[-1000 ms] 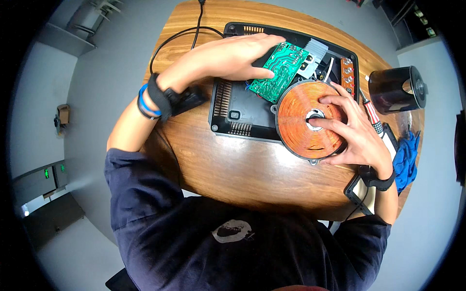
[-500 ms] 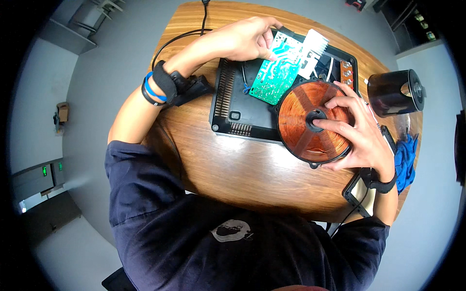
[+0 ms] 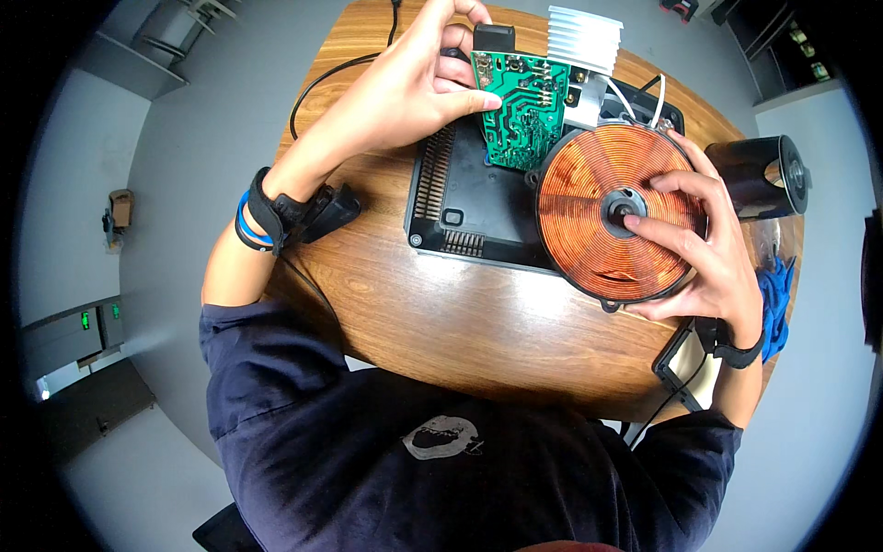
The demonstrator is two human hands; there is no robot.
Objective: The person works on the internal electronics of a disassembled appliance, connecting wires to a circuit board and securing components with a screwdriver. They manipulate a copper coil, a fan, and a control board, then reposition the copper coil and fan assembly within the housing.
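My left hand (image 3: 428, 87) grips the left edge of a green circuit board (image 3: 526, 115), thumb on its face and fingers behind. A silver finned heat sink (image 3: 583, 40) stands at the board's upper right. My right hand (image 3: 708, 239) is closed round the right side of a round copper induction coil (image 3: 589, 221), one fingertip at its dark centre. White wires (image 3: 659, 99) rise behind the coil. Beneath both parts lies a shallow black plastic housing (image 3: 487, 207) with vent slots; the coil and board hide much of its right half.
On the wooden table (image 3: 441, 322), a dark cylinder (image 3: 759, 177) lies at the right, near a blue cloth-like bundle (image 3: 777, 299). A black-framed panel (image 3: 690, 368) sits by my right forearm. Black cable (image 3: 336, 74) runs off the far left; a black object (image 3: 331, 213) is beside my left wrist.
My left hand has lifted and tilted the circuit board more upright, with the heat sink now higher. The coil has moved slightly up and right in my right hand.
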